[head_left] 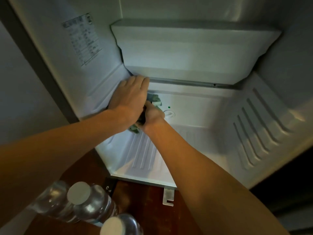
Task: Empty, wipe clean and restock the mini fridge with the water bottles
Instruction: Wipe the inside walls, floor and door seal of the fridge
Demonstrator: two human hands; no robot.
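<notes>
**A:** where's everything at right now?

**B:** water bottles (79, 200) are parked at 7 o'clock on the dark wooden surface (149, 197), clear plastic, white caps; every one I can see is outside the mini fridge (279, 82), so I'd say we're mid-wipe

**A:** and the hands?

**B:** left hand (130, 97) sits just left of centre, grip wide, fingers flat on the liner under the freezer box (194, 48) at 12 o'clock; right hand (152, 114) is touching it, grip bunched round a green cloth (155, 100), soft and crumpled, poking out above and below the fist

**A:** tips for this bit?

**B:** liner's smooth glossy white plastic, should wipe easy; my guess is grime hides in that back corner seam and in the floor ribs (144, 151) and wall ribs (257, 133) at 4 o'clock; run the cloth along the grooves, not across; go gently round the little round dial (169, 114) just right of the fist so it doesn't get turned; dry it off before restocking
</notes>
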